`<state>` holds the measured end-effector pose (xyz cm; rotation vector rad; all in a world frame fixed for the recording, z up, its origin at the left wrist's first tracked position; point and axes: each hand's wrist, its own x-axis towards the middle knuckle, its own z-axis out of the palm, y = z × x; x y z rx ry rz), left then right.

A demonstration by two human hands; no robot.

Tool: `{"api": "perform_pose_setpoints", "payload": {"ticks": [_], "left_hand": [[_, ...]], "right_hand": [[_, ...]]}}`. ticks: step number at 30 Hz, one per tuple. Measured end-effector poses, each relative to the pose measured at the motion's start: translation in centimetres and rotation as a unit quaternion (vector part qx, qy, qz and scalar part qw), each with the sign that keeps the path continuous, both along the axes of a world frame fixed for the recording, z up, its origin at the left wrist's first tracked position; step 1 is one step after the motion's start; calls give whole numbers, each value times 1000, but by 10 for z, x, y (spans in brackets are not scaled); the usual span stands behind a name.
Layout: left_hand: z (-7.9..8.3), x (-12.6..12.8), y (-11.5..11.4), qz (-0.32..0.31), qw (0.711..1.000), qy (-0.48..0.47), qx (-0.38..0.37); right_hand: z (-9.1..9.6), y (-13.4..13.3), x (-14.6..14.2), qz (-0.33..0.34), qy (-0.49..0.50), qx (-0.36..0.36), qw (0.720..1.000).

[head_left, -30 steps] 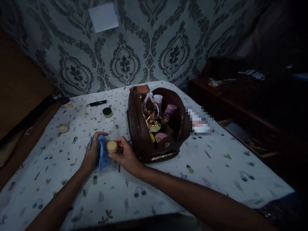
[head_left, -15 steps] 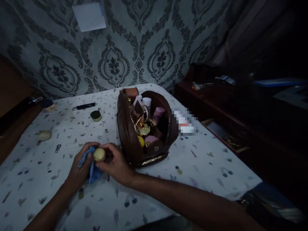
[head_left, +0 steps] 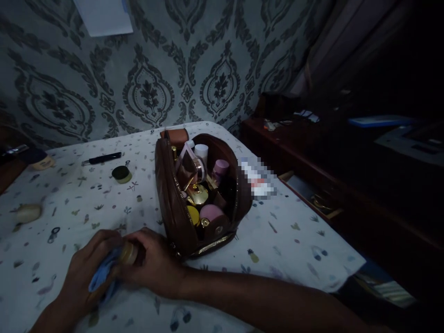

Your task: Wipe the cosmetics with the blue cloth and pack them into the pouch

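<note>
My left hand [head_left: 80, 262] is closed around a crumpled blue cloth [head_left: 103, 274], pressed up to a small round yellowish jar [head_left: 128, 253]. The fingers of my right hand [head_left: 156, 266] grip that jar from the right; some of it is hidden by them. Just beyond my right hand stands an unzipped brown makeup bag [head_left: 165, 187]. Inside it are a white-capped container [head_left: 201, 152], a pink-capped bottle [head_left: 221, 169], a gold-coloured round item [head_left: 197, 194] and a pink rounded item [head_left: 211, 213].
On the patterned tablecloth [head_left: 277, 252] lie a dark-lidded jar [head_left: 122, 174], a black pen-like item [head_left: 104, 158] and a beige piece [head_left: 29, 212]. A pixelated item [head_left: 258, 180] sits right of the bag. Farther right is an open drawer [head_left: 312, 196].
The view has shifted, with the bag now a little farther left. My hands, jar and cloth appear lower and left; my left hand now covers more of the jar's left side.
</note>
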<state>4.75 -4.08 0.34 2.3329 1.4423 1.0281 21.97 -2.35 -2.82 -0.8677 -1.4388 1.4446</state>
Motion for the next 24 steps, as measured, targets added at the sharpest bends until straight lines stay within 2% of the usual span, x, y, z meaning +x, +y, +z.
{"api": "perform_pose_setpoints", "payload": {"ticks": [5,10,16,19,24], "left_hand": [[1,-2,1,-20,999,32,2],[4,-1,0,-24,998,45,-25],[6,0,1,4,999,-14,-39],[5,-1,2,6,999,-14,-35],[7,4,1,0,999,4,-36]], "right_hand": [[-4,2,0,10,-61,22,998],[4,3,5,29,-105,43,993],[11,6,10,109,-72,20,991],[11,7,10,146,-43,15,988],[11,7,11,130,-44,34,990]]}}
